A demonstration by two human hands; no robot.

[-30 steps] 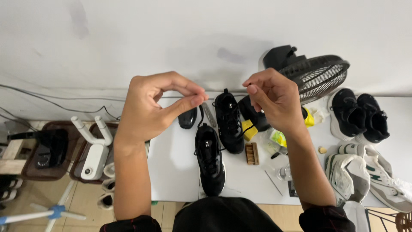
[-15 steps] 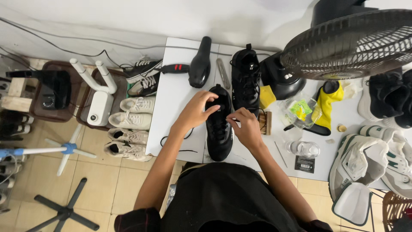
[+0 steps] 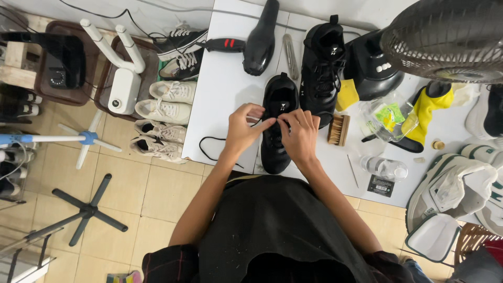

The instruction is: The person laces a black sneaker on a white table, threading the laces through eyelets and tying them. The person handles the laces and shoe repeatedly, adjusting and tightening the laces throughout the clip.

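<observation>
Black sneaker (image 3: 277, 123) lies on the white tabletop (image 3: 220, 99), just past the near edge. Long axis runs near to far; which end is the toe cannot be told, since the hands cover the middle.

Both forearms reach forward from the torso and converge over the sneaker. Left hand (image 3: 243, 128) pinches the black lace (image 3: 209, 149) between thumb and forefinger; the lace's loose end loops left across the tabletop. Right hand (image 3: 299, 133) rests on the sneaker's lacing area, fingers curled and pinching at the same spot, fingertips meeting the left hand's.

Right of the sneaker: a small wooden brush (image 3: 339, 130), then a clear plastic bottle (image 3: 385, 167) lying on its side. Beyond, a second black sneaker (image 3: 323, 63) stands just beside the first, and a black shoe tree (image 3: 260, 39) lies farther left. A fan (image 3: 445, 36) overhangs the far right.
</observation>
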